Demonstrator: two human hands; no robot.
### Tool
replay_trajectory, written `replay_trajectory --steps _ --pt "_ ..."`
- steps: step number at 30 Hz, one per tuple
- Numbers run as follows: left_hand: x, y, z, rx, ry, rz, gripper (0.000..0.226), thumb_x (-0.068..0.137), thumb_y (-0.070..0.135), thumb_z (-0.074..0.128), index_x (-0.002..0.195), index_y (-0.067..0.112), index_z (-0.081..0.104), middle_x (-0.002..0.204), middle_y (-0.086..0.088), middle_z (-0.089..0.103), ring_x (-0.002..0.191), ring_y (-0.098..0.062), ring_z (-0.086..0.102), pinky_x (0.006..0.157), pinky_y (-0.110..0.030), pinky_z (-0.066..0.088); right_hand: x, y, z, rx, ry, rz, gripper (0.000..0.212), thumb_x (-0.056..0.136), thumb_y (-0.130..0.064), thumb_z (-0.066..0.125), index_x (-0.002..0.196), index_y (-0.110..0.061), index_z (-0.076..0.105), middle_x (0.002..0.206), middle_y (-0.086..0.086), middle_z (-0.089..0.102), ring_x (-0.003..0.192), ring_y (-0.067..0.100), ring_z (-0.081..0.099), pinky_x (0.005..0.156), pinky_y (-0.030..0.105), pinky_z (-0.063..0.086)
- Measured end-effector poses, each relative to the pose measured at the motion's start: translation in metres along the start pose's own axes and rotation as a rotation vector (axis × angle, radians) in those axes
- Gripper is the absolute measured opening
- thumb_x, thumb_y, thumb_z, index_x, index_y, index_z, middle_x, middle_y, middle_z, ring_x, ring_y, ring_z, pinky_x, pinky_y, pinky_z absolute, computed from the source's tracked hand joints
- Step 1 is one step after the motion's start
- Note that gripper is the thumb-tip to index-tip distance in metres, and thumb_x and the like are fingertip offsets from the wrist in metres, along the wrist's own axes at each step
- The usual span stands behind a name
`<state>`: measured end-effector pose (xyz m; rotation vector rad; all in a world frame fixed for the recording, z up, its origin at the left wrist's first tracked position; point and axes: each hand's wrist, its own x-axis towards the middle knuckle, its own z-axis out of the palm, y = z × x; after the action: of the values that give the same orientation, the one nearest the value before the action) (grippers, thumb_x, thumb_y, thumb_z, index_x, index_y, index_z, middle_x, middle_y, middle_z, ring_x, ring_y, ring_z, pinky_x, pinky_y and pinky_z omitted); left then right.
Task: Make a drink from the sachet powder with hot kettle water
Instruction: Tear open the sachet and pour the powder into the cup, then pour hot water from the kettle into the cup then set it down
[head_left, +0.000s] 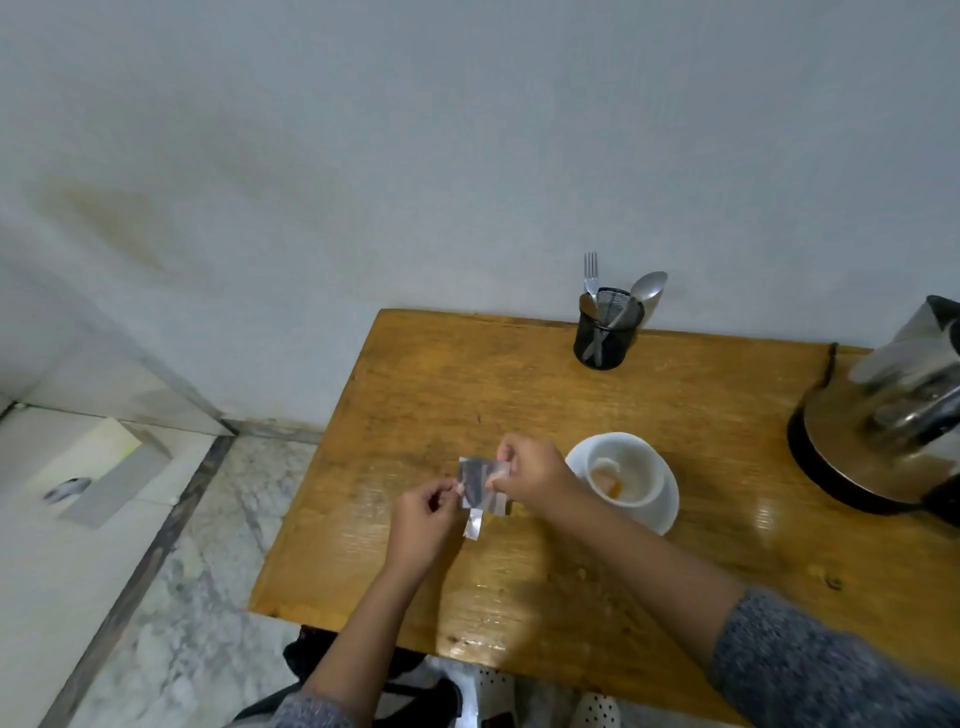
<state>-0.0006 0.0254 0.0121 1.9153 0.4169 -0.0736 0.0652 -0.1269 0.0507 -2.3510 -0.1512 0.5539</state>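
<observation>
A small dark and silver sachet (480, 486) hangs just above the wooden table (519, 395), pinched between both my hands. My left hand (423, 512) grips its left edge. My right hand (535, 475) grips its upper right corner. A torn silver strip dangles from the sachet's bottom edge. Right of my hands stands a white cup (631, 470) on a white saucer (667, 512), with orange-brown powder or liquid inside. The steel kettle (893, 410) sits on its black base at the table's right edge.
A black mesh holder (605, 330) with a fork and spoons stands at the table's back edge by the grey wall. A dark cord runs from the kettle toward the wall. Marble floor lies to the left of the table.
</observation>
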Motion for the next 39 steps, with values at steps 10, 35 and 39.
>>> replay_trajectory --steps 10,35,39 --pt "-0.023 -0.025 0.006 0.259 0.07 0.035 0.012 0.084 0.01 0.058 0.083 0.014 0.069 0.07 0.006 0.065 0.066 -0.002 0.058 0.056 -0.008 0.04 -0.009 0.03 0.054 -0.208 -0.005 -0.248 0.019 0.082 -0.017 0.063 0.094 -0.014 0.048 0.096 0.008 0.06 0.089 0.028 0.058 0.071 0.036 0.044" --pt "-0.015 0.031 0.08 0.295 -0.06 0.399 0.029 0.088 0.021 0.042 0.107 0.012 0.06 0.103 0.002 0.057 0.097 -0.011 0.051 0.084 -0.021 0.037 -0.053 0.048 -0.103 -0.037 0.365 -0.397 0.032 0.089 -0.005 0.049 0.12 -0.008 0.057 0.124 0.008 0.053 0.111 0.016 0.051 0.091 0.024 0.041" --pt "-0.021 0.054 0.116 0.167 -0.085 0.414 0.022 0.094 0.014 0.043 0.109 0.012 0.06 0.103 0.003 0.057 0.096 -0.009 0.051 0.079 -0.015 0.035 -0.077 0.082 -0.186 0.01 0.656 -0.3 0.029 0.087 -0.005 0.055 0.116 -0.01 0.06 0.118 0.008 0.056 0.107 0.014 0.053 0.096 0.033 0.046"
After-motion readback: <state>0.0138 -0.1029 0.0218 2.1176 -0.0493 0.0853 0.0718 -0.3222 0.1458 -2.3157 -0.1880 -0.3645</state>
